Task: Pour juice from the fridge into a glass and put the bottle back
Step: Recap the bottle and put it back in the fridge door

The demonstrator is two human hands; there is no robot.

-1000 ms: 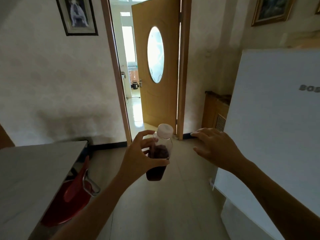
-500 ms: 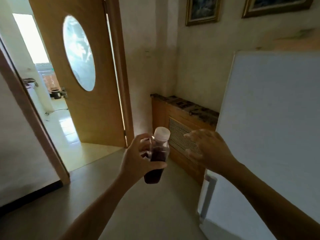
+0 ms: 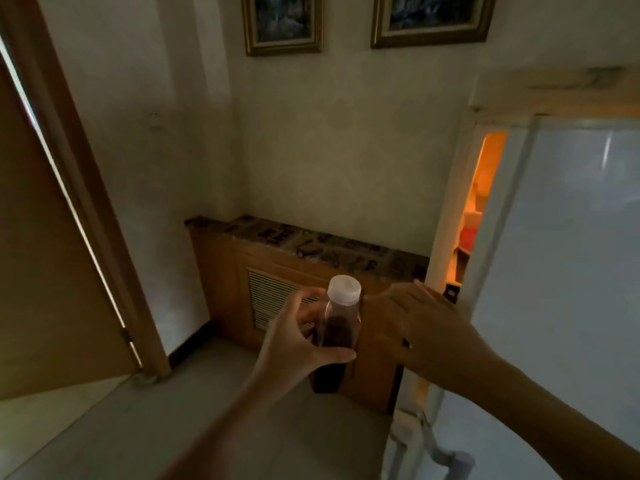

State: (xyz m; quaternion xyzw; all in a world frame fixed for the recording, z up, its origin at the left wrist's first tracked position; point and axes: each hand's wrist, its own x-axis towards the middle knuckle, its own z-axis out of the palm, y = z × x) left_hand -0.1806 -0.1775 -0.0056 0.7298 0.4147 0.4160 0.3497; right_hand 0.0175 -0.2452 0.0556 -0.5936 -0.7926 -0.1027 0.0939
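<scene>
My left hand (image 3: pixel 298 337) grips a small clear bottle (image 3: pixel 336 336) of dark juice with a white cap, held upright at chest height. My right hand (image 3: pixel 419 327) reaches forward with fingers spread, resting at the left edge of the white fridge door (image 3: pixel 571 271). The door stands slightly ajar. Through the narrow gap (image 3: pixel 481 209) I see the orange-lit fridge interior with some items on shelves. No glass is in view.
A low wooden radiator cover (image 3: pixel 242 289) with a vent and a dark patterned top stands against the far wall, just behind the bottle. A wooden room door (image 3: pixel 45 271) hangs open at left. Two framed pictures (image 3: pixel 282 22) hang above. Pale floor lies below.
The view has swung right, away from the doorway toward the fridge. The fridge door has come open a crack, showing its lit interior. The bottle stays in my left hand.
</scene>
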